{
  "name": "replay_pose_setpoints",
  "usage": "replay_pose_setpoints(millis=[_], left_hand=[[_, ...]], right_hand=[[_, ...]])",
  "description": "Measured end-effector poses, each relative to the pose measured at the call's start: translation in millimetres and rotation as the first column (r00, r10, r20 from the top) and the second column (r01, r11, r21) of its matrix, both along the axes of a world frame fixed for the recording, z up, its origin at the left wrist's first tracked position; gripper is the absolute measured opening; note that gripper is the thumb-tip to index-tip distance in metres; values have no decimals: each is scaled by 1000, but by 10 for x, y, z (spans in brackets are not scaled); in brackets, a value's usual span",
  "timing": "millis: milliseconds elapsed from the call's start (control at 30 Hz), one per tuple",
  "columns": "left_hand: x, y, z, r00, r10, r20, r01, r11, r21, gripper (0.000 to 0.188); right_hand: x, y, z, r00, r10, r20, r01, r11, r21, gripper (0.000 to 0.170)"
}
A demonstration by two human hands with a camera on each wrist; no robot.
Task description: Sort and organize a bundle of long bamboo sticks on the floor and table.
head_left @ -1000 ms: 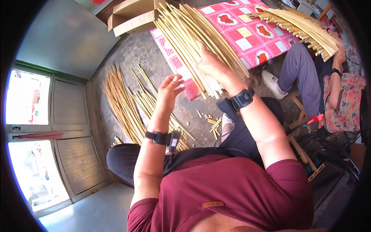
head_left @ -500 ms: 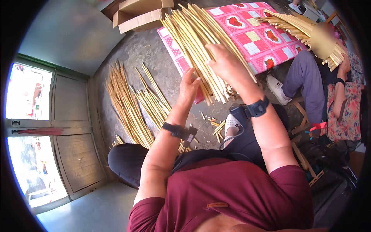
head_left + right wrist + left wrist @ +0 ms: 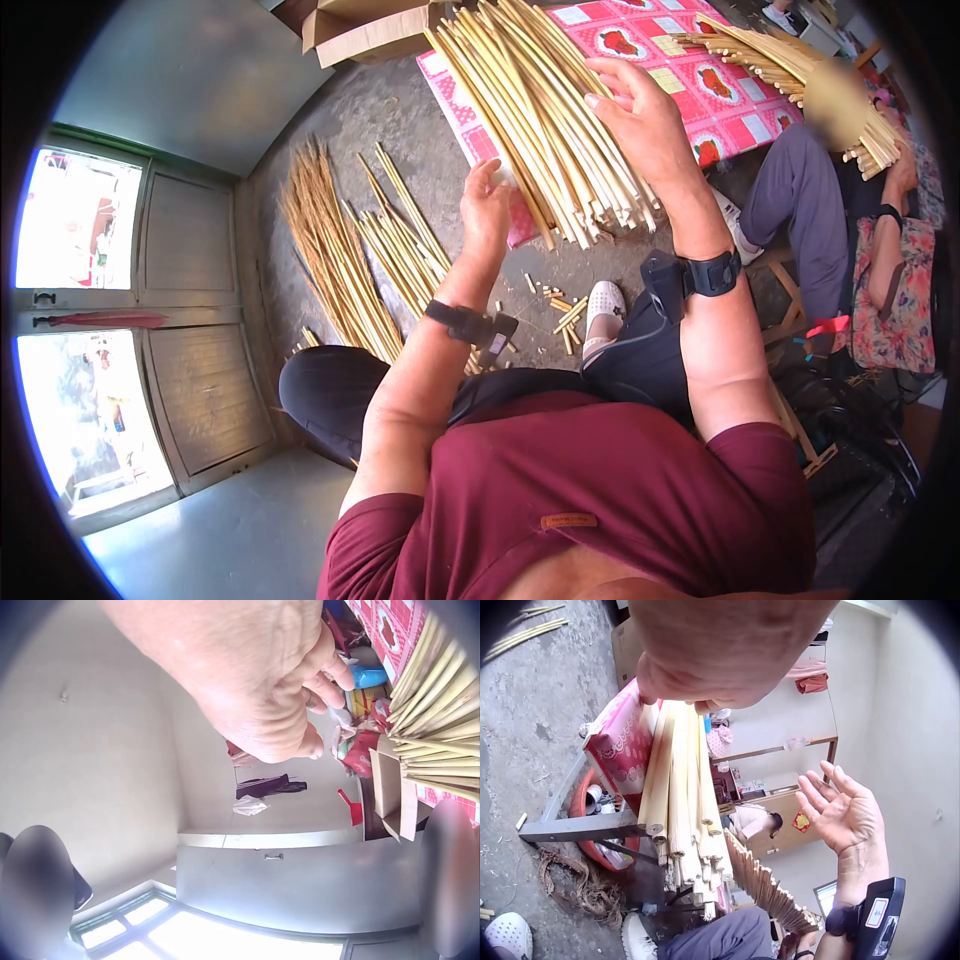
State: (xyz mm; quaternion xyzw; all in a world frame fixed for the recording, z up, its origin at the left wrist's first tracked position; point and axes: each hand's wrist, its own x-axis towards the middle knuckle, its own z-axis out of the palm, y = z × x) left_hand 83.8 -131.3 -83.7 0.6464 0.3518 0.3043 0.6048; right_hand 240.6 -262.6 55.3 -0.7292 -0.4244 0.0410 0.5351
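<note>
A wide bundle of pale cut stalks (image 3: 545, 125) lies on a low table with a pink patterned cover (image 3: 655, 45), its cut ends hanging over the near edge. At the bundle's left side is my left hand (image 3: 486, 208), its fingers loosely bent with nothing gripped. In the left wrist view this hand (image 3: 727, 652) overlaps the upper part of the stalks. Raised by the bundle's right side, my right hand (image 3: 648, 125) has its fingers extended and spread. The left wrist view shows that palm (image 3: 851, 821) bare, apart from the stalks.
Brushy stalks (image 3: 330, 255) and thinner cut stalks (image 3: 405, 245) lie on the concrete floor at left. Short offcuts (image 3: 570, 315) are scattered near my foot. A cardboard box (image 3: 365, 30) stands behind. At right a seated person holds another fanned bundle (image 3: 765, 65).
My right hand has come off the top of the stalks and moved right, its fingers now extended. The left hand has moved rightward to the bundle's left side.
</note>
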Motion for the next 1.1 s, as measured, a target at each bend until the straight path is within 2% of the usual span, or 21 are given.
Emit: replay_pose_setpoints(millis=[100, 133, 233, 300, 333, 367, 400, 433, 467, 567, 633, 667, 700, 733, 767, 833, 967, 1100], left_hand=[[-42, 12, -43, 999, -9, 34, 12, 996, -94, 34], [-63, -21, 41, 996, 23, 86, -7, 982, -191, 31], [-210, 144, -240, 998, -26, 57, 22, 998, 67, 32], [-260, 83, -193, 998, -26, 53, 26, 1000, -4, 36], [-248, 166, -349, 995, -63, 76, 68, 996, -52, 40], [-237, 149, -335, 994, -55, 90, 59, 997, -41, 42], [-233, 132, -304, 989, -40, 141, 51, 996, -78, 41], [-272, 113, -143, 996, -62, 56, 65, 997, -44, 38], [-329, 138, -112, 991, -93, 100, 98, 994, -49, 36], [-574, 402, -131, 993, -84, 88, 99, 976, -192, 30], [-762, 532, 125, 998, -22, 66, 34, 981, -189, 30], [-839, 491, 297, 985, 108, 132, -78, 973, -219, 23], [-1018, 558, 432, 987, 59, 153, -39, 990, -134, 22], [-1228, 670, 495, 989, 49, 140, -40, 997, -72, 29], [-1338, 651, 694, 983, 128, 134, -122, 991, -51, 24], [-1570, 697, 892, 945, 262, 193, -249, 964, -89, 19], [-1667, 435, 1278, 908, 318, 272, -318, 947, -45, 18], [-1591, 226, 1374, 939, 238, 247, -239, 971, -29, 18]], right_hand=[[55, 35, -58, 998, -6, 59, -1, 993, 115, 34], [57, 40, -54, 1000, -5, 28, 2, 994, 114, 34], [-5, 95, 7, 986, 23, -164, 0, 990, 139, 34], [85, 271, -294, 994, 94, -55, -70, 939, 337, 31], [-118, 216, -77, 1000, 4, 2, -4, 947, 320, 30], [-98, 231, -61, 972, -101, 214, 52, 974, 222, 30], [-110, 234, -53, 997, 31, 73, -46, 975, 218, 29], [-111, 334, -167, 975, -49, 216, 9, 983, 185, 28], [-198, 222, 57, 966, -23, 259, -7, 993, 115, 30], [-250, 271, 77, 986, -2, 168, -15, 995, 100, 36], [-117, 489, -175, 985, -33, 172, 7, 989, 149, 30], [-56, 535, -151, 973, -55, 226, 5, 976, 218, 28], [46, 746, -413, 977, -37, 211, -33, 947, 318, 27], [-73, 529, -93, 993, 99, 56, -109, 972, 207, 26], [-56, 607, -180, 992, 34, 123, -69, 952, 297, 22], [-206, 356, 149, 986, 39, 164, -75, 973, 216, 21], [-218, 269, 214, 994, 79, 77, -94, 971, 218, 21], [-192, 186, 323, 992, 125, -6, -120, 963, 243, 21]])
